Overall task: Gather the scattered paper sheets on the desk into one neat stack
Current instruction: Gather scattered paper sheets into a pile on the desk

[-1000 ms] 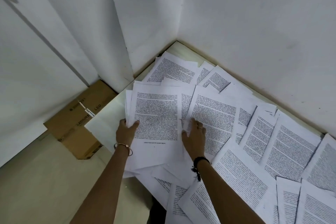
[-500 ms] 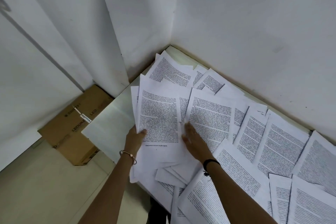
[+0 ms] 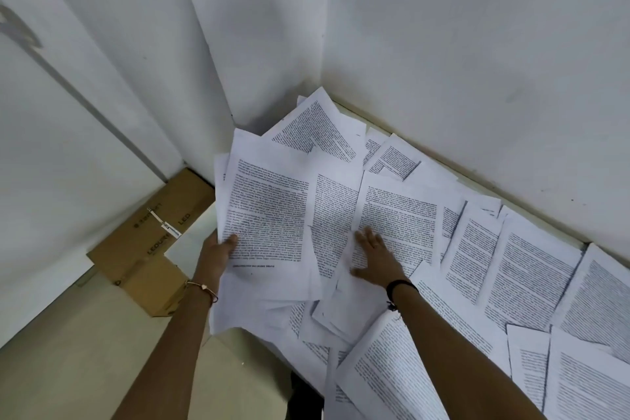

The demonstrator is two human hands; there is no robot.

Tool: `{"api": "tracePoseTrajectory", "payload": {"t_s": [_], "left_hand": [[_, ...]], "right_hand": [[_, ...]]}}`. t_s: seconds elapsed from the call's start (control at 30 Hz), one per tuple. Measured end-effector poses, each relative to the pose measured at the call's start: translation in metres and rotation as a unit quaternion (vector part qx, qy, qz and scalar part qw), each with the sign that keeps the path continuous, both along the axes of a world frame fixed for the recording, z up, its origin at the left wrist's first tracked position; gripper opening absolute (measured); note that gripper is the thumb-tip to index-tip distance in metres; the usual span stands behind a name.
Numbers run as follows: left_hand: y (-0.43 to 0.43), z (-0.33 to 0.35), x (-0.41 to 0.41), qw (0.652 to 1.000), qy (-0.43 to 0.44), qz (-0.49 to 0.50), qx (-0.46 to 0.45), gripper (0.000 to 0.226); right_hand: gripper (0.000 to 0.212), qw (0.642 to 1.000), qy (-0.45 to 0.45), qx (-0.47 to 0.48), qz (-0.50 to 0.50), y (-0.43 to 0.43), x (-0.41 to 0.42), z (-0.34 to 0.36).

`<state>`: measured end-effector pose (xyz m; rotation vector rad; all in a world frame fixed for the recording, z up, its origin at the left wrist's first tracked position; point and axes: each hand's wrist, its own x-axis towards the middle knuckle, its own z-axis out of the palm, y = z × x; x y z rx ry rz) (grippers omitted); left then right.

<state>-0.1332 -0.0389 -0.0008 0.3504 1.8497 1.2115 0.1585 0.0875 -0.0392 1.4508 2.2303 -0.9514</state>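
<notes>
Paper first: since a second ago you raised the bundle in your left hand, so its near edge hung off the bench corner, and shifted it toward the wall corner. That meant gathering was under way but early. Most sheets lay loose across the bench out to the right, overlapping and not squared. Your left hand gripped the bundle's left edge, thumb on top of the print, fingers hidden beneath. Your right hand lay flat with fingers spread, palm down on a sheet just beside the bundle, grasping nothing, likely about to drag it over. Cardboard box sat on the floor, left of the bench.
</notes>
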Motion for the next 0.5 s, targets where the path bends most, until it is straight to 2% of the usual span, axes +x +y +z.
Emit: {"api": "tracePoseTrajectory", "payload": {"t_s": [0.1,0.17,0.23,0.27,0.33,0.4,0.47,0.5], "left_hand": [[0.0,0.005,0.003,0.999,-0.03,0.007,0.009,0.039],[-0.005,0.003,0.0,0.998,-0.065,0.002,0.004,0.041],[-0.014,0.004,-0.004,0.994,-0.109,-0.022,-0.015,0.041],[-0.019,0.005,-0.005,0.991,-0.129,-0.032,-0.026,0.042],[-0.025,0.004,-0.008,0.988,-0.147,-0.042,-0.034,0.049],[-0.028,-0.001,-0.007,0.991,-0.128,-0.027,-0.032,0.054],[-0.032,-0.01,-0.007,0.993,-0.105,-0.002,-0.047,0.055],[-0.033,-0.013,-0.005,0.993,-0.1,0.007,-0.056,0.052]], "right_hand": [[0.061,0.976,0.149,-0.073,-0.142,-0.004,-0.028,0.033],[0.068,0.939,0.249,-0.161,-0.176,-0.015,-0.049,0.051],[0.082,0.907,0.3,-0.238,-0.173,-0.03,-0.07,0.051],[0.083,0.908,0.294,-0.252,-0.161,-0.036,-0.078,0.048],[0.075,0.93,0.252,-0.233,-0.128,-0.044,-0.09,0.039],[0.064,0.942,0.236,-0.181,-0.156,-0.049,-0.095,0.034],[0.062,0.948,0.218,-0.136,-0.186,-0.055,-0.095,0.028],[0.065,0.957,0.201,-0.128,-0.163,-0.057,-0.095,0.023]]}}
